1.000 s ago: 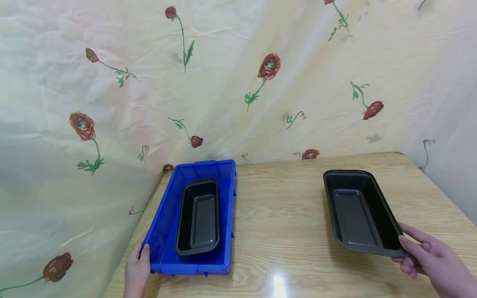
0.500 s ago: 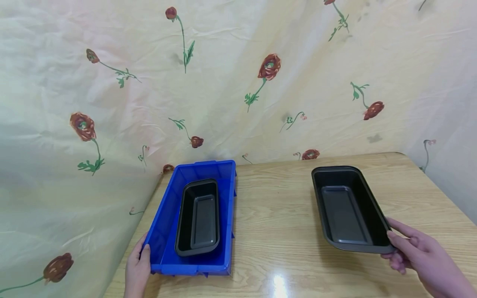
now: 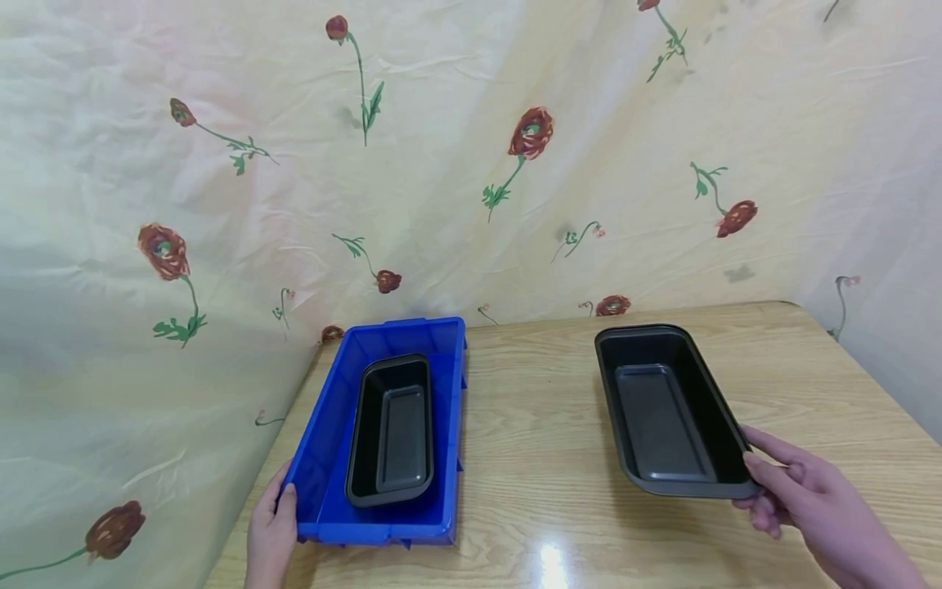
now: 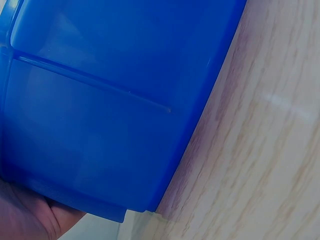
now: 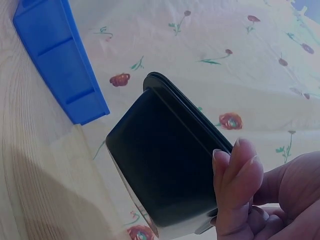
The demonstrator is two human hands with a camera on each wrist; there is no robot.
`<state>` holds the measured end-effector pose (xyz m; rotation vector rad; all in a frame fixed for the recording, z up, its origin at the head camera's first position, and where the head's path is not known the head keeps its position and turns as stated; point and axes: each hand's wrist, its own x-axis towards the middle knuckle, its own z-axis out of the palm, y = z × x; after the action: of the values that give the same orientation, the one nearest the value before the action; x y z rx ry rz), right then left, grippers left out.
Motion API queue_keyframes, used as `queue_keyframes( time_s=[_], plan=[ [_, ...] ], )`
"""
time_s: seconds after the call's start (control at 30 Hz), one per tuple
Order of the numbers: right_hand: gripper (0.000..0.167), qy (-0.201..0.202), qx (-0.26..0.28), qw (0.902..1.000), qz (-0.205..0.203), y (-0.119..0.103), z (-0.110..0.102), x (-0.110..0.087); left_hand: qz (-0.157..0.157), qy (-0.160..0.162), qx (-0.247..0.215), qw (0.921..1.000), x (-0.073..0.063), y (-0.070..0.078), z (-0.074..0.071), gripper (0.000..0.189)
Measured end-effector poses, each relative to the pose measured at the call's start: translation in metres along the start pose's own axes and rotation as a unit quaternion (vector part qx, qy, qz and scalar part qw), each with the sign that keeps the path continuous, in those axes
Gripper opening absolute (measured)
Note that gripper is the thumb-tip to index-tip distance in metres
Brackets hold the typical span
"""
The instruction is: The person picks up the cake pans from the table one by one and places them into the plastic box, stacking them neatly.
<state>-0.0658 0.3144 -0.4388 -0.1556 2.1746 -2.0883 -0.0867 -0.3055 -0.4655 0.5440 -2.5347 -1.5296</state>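
A black loaf pan (image 3: 666,417) is held up above the right side of the table, tilted, in my right hand (image 3: 805,499). The thumb and fingers pinch its near right corner. In the right wrist view, the outer side of this loaf pan (image 5: 160,160) and its rim show, with the fingertips (image 5: 240,165) at the rim. My left hand (image 3: 271,523) grips the near left corner of a blue plastic bin (image 3: 449,523). Inside the bin lies a second black loaf pan (image 3: 401,438). The left wrist view shows mostly the bin's blue wall (image 4: 100,125).
The wood-grain table (image 3: 530,442) spreads between the bin and the held pan. A pale cloth (image 3: 441,164) printed with red flowers hangs behind and at the left. A light reflection lies near the table's front.
My right hand has moved left with the loaf pan, bringing it closer to the blue bin. My left hand, the bin and the pan inside it have stayed put.
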Motion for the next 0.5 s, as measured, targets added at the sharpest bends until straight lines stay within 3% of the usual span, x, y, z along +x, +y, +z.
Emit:
queue_keyframes(
  time_s=[0.5],
  plan=[
    [0.053,0.003,0.008,0.9995,-0.029,-0.010,0.018,0.009,-0.010,-0.006,-0.001,0.9999,0.000,0.000,0.000,0.052]
  ],
)
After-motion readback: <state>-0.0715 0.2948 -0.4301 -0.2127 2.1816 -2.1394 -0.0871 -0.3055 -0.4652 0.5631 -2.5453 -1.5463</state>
